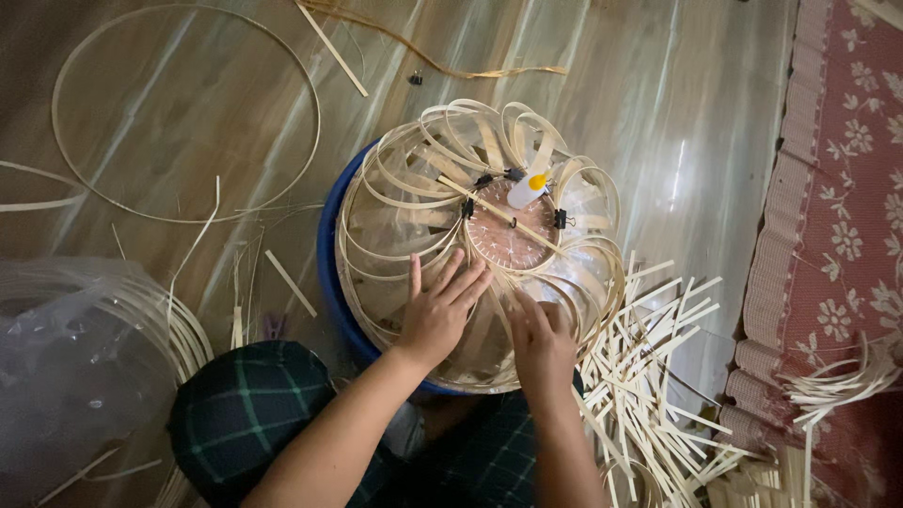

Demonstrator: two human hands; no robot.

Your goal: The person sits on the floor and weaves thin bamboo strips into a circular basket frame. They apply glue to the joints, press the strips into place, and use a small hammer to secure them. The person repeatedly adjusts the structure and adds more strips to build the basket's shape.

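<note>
Two bare hands rest on a round, dome-shaped frame of looped pale bamboo strips (475,245), which sits on a blue round tub (329,273) on the wooden floor (658,113), close in front of the person's knees. The left hand (437,310) lies flat on the near side of the frame with its fingers spread and pointing toward the centre. The right hand (541,339) is just beside it, fingers curled onto the strips at the near right edge; whether it pinches a strip cannot be told. At the centre of the frame is a brown woven disc (508,235), with small black binder clips (561,219) on its rim and a white bottle with a yellow cap (527,188) lying at its far edge. A heap of short cut bamboo sticks (649,376) lies on the floor to the right, touching the frame. A large thin bamboo hoop (188,113) lies toward the far left corner. A red flowered rug (837,235) runs along the right edge, and clear plastic sheeting (66,367) sits at the near left.
</note>
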